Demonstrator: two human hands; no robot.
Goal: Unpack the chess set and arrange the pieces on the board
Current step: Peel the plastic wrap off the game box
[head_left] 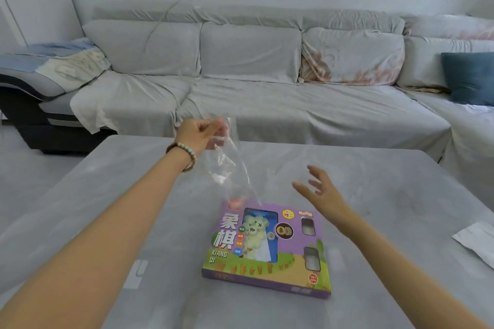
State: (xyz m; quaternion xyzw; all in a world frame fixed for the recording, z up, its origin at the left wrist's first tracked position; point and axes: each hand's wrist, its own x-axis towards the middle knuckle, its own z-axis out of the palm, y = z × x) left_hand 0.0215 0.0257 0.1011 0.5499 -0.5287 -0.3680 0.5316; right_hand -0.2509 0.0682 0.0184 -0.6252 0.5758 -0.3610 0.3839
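Note:
A purple and green chess set box (267,248) lies flat on the grey table (107,208), with pale round pieces showing through its window. My left hand (199,132) is raised above the far part of the table and pinches a clear plastic wrapper (230,168), which hangs down toward the box's far edge. My right hand (319,188) hovers above the table just beyond the box's right corner, fingers spread and holding nothing.
A white sheet of paper (478,240) lies at the table's right edge. A long grey sofa (254,93) runs behind the table, with a blue cushion (470,77) at the right and a folded blanket (61,61) at the left.

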